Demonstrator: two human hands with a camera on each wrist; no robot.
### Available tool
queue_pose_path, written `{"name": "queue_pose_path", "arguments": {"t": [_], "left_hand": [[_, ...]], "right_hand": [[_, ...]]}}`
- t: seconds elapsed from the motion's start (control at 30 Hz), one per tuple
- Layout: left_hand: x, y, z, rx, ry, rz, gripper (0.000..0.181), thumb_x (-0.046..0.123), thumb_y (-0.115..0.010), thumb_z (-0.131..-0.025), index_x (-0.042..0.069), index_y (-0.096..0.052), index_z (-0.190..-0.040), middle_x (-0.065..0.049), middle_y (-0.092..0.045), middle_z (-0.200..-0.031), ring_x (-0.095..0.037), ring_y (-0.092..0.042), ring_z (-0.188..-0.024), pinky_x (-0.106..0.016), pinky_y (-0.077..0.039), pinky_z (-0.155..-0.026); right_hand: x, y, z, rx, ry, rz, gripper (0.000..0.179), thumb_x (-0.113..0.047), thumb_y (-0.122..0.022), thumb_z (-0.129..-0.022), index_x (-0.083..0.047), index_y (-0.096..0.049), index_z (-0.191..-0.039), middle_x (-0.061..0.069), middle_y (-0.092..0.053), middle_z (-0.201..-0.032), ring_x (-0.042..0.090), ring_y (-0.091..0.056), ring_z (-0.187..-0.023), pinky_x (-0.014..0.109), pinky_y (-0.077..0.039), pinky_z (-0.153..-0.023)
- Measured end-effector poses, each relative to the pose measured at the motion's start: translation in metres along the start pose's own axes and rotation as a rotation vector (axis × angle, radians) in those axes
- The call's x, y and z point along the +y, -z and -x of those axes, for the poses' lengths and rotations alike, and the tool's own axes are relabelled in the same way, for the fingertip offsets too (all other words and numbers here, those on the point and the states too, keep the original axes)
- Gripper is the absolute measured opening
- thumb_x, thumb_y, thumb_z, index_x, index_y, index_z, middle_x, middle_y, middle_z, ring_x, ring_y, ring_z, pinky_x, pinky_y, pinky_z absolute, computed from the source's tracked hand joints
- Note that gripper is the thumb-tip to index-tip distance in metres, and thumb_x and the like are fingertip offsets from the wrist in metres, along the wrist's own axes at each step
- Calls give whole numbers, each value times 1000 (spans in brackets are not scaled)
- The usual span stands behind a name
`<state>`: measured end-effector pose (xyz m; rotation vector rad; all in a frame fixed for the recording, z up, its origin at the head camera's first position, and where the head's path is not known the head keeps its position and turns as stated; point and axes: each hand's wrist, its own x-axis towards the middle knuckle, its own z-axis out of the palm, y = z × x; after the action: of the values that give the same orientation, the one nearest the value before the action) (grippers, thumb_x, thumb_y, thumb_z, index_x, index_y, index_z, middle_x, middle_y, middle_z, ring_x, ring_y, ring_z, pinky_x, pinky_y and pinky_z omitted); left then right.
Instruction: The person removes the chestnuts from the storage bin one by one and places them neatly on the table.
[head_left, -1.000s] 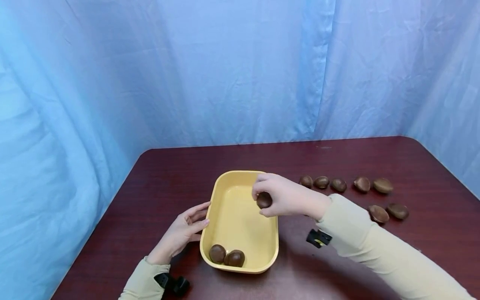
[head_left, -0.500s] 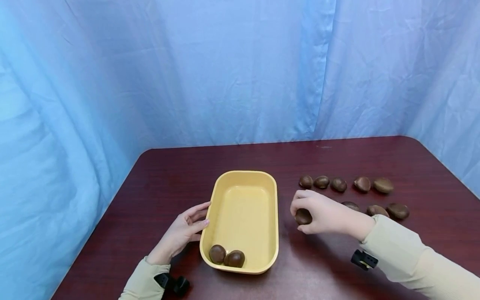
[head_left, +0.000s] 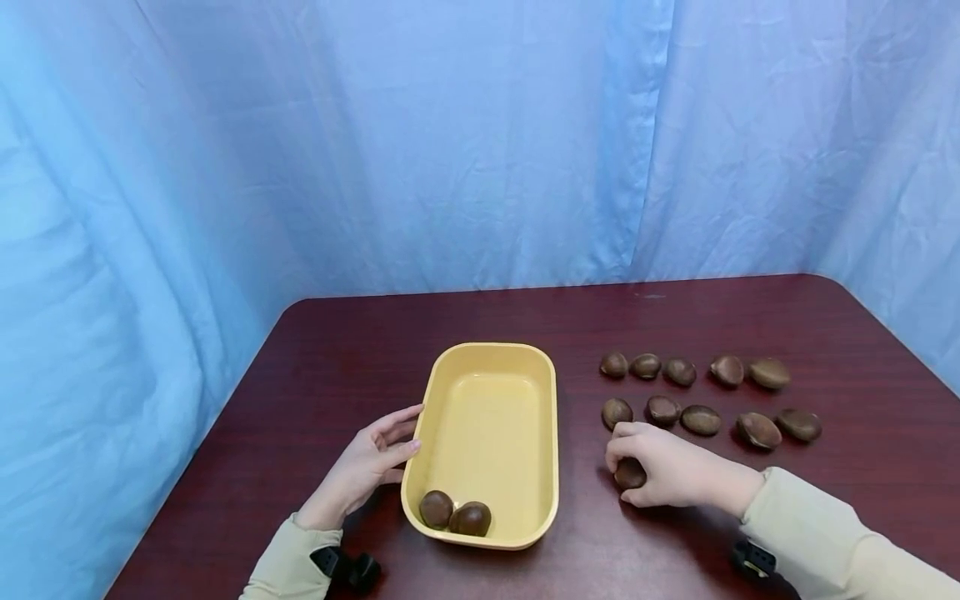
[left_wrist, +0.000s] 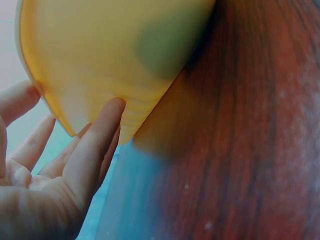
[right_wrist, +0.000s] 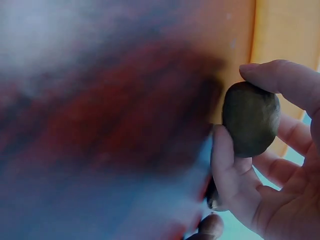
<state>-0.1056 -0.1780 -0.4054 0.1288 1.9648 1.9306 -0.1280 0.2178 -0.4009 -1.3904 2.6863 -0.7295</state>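
My right hand (head_left: pixel 670 469) pinches a brown chestnut (head_left: pixel 630 474) between thumb and fingers, low over the table to the right of the yellow tray (head_left: pixel 557 433). In the right wrist view the held chestnut (right_wrist: pixel 251 120) looks dark and rounded. With its fingers fairly straight, my left hand (head_left: pixel 362 464) touches the tray's left side. The left wrist view shows those fingers (left_wrist: pixel 95 142) against the outer wall of the tray (left_wrist: pixel 85 40). Inside the tray's near left corner lie two chestnuts (head_left: pixel 470 518), side by side.
Several more chestnuts lie in two rows at the right: a far row (head_left: pixel 680 372) and a nearer row (head_left: pixel 701 420) just beyond my right hand. The dark red table (head_left: pixel 360 350) ends before a blue curtain (head_left: pixel 465 167).
My right hand has carried the chestnut from over the tray rightward and then toward me, down near the table. The left hand, the tray and the two chestnuts in it have stayed put.
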Motion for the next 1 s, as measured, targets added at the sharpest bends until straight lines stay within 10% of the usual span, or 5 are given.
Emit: {"name": "queue_pose_path", "arguments": {"t": [1.0], "left_hand": [[-1,0,-1,5,2,9,63,14,-59,-94,3,-28,-148,-28,-35,-146,-23,-63,-106,-40,-56,-79]], "right_hand": [[-1,6,5,-104,-120,-30,31,-33,-83,-67,-23,-58,-82,-14,-49,-86,-1,-43,-73,18,-40,-62]]}}
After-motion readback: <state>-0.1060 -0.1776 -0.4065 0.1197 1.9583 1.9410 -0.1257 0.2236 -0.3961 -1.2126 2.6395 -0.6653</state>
